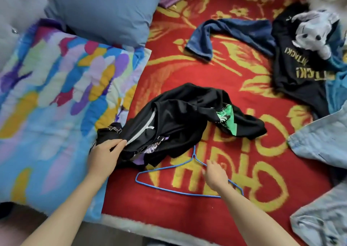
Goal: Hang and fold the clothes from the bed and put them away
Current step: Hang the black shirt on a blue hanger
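Left hand (105, 155) pinches black shirt (184, 114), which overlaps the hook of blue hanger (169, 188). Right hand (216, 174) over hanger: blurred, grip indeterminate. Quilt (47, 95) adjoins left hand.

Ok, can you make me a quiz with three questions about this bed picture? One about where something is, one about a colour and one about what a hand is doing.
1. Where does the hanger lie?
A. On a chair
B. On the red blanket, next to the black shirt
C. On the floor

2. What colour is the hanger?
A. Blue
B. White
C. Green

3. What is the left hand doing?
A. Lying flat and empty
B. Gripping the hanger
C. Pinching the black shirt's edge

Answers:
1 B, the wire rests on the blanket just below the shirt.
2 A, the wire is bright blue.
3 C, the thumb and fingers close on the black cloth.
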